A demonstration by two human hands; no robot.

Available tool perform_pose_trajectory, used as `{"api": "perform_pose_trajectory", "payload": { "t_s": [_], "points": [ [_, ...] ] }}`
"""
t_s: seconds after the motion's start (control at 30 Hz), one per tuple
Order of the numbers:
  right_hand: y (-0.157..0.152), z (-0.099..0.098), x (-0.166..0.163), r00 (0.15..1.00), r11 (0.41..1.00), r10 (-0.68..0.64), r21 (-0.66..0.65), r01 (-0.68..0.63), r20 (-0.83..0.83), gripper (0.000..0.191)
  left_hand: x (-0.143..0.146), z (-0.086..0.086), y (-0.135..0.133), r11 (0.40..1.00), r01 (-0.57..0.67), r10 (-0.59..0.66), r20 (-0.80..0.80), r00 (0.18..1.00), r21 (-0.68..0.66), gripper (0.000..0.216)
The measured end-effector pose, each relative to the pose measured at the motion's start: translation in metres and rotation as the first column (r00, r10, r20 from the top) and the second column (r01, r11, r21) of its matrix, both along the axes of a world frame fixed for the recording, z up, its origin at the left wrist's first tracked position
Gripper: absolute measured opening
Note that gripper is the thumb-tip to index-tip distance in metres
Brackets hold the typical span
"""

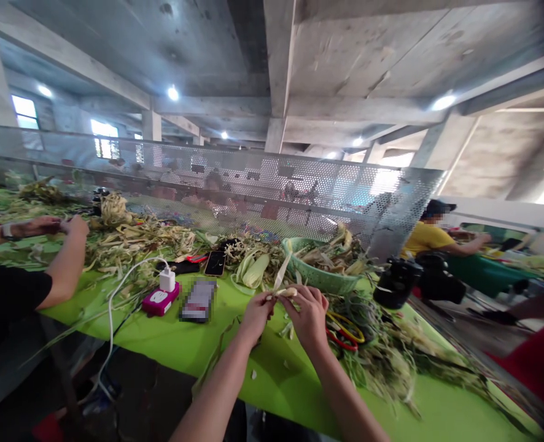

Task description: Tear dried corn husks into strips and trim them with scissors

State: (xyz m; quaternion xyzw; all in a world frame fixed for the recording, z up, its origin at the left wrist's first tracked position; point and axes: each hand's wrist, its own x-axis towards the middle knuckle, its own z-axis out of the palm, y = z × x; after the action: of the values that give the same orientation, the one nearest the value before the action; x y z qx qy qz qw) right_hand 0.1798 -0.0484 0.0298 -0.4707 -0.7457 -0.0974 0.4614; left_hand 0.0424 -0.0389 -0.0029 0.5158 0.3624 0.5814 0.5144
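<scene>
Above the green tabletop [170, 344], my left hand [255, 314] and my right hand [307, 312] meet with fingers closed. Between them they pinch a pale corn husk strip [281, 293], bunched or folded at the fingertips. A long flat end of husk [282, 271] rises from the pinch toward the green basket [320, 281]. Just behind my hands lies a pale green bundle of husk [252, 269]. Right of my right hand are scissors with red and yellow handles [348, 331], partly under loose fibres. Small husk scraps lie below my hands.
Dried husks [138, 236] are heaped along a perforated metal screen [235, 184]. Left of my hands are a phone [198, 301], a dark phone [215, 264] and a magenta power strip [161, 301] with a white cable. A co-worker's hands [62, 226] work at far left; black devices [396, 282] stand right.
</scene>
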Motion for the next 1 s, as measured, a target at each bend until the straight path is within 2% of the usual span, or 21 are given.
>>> {"api": "perform_pose_trajectory", "payload": {
  "t_s": [0.07, 0.13, 0.23, 0.3, 0.43, 0.53, 0.67, 0.77, 0.87, 0.93, 1.0],
  "points": [
    [0.003, -0.002, 0.002, 0.995, 0.996, 0.065, -0.061, -0.07, -0.079, 0.023, 0.0, 0.001, -0.002, 1.0, 0.008, -0.006, -0.075, 0.997, 0.028, 0.022],
    [0.008, -0.004, 0.003, 0.957, 0.965, 0.16, -0.164, -0.203, -0.242, 0.028, -0.001, 0.002, -0.004, 0.997, 0.028, -0.02, -0.11, 0.994, 0.069, 0.02],
    [0.014, -0.008, 0.005, 0.819, 0.871, 0.208, -0.28, -0.404, -0.535, 0.031, -0.001, 0.004, -0.006, 0.991, 0.074, -0.06, -0.118, 0.991, 0.116, 0.015],
    [0.017, -0.01, 0.005, 0.748, 0.832, 0.196, -0.296, -0.47, -0.635, 0.035, -0.001, 0.005, -0.008, 0.989, 0.098, -0.086, -0.105, 0.991, 0.114, 0.014],
    [0.017, -0.013, 0.004, 0.727, 0.834, 0.199, -0.276, -0.478, -0.657, 0.04, 0.0, 0.005, -0.008, 0.992, 0.088, -0.081, -0.085, 0.993, 0.086, 0.019],
    [0.018, -0.017, 0.003, 0.744, 0.839, 0.184, -0.292, -0.46, -0.643, 0.04, 0.0, 0.003, -0.007, 0.994, 0.031, -0.018, -0.12, 0.993, 0.109, 0.025],
    [0.024, -0.016, -0.002, 0.749, 0.811, 0.189, -0.33, -0.484, -0.635, 0.038, -0.003, 0.002, -0.001, 0.99, -0.051, 0.066, -0.107, 0.992, 0.133, 0.027],
    [0.035, -0.005, -0.007, 0.773, 0.771, 0.197, -0.392, -0.503, -0.603, 0.036, -0.006, 0.008, 0.006, 0.984, -0.14, 0.149, -0.087, 0.985, 0.107, 0.024],
    [0.048, 0.012, -0.007, 0.773, 0.713, 0.231, -0.437, -0.548, -0.591, 0.034, -0.01, 0.023, 0.014, 0.977, -0.184, 0.194, -0.096, 0.976, 0.106, 0.02],
    [0.056, 0.021, -0.003, 0.761, 0.669, 0.25, -0.461, -0.582, -0.599, 0.033, -0.015, 0.033, 0.02, 0.98, -0.143, 0.162, -0.145, 0.976, 0.136, 0.018],
    [0.062, 0.026, 0.003, 0.762, 0.631, 0.246, -0.498, -0.595, -0.598, 0.031, -0.021, 0.039, 0.026, 0.985, -0.051, 0.09, -0.236, 0.968, 0.166, 0.018]
  ]
}}
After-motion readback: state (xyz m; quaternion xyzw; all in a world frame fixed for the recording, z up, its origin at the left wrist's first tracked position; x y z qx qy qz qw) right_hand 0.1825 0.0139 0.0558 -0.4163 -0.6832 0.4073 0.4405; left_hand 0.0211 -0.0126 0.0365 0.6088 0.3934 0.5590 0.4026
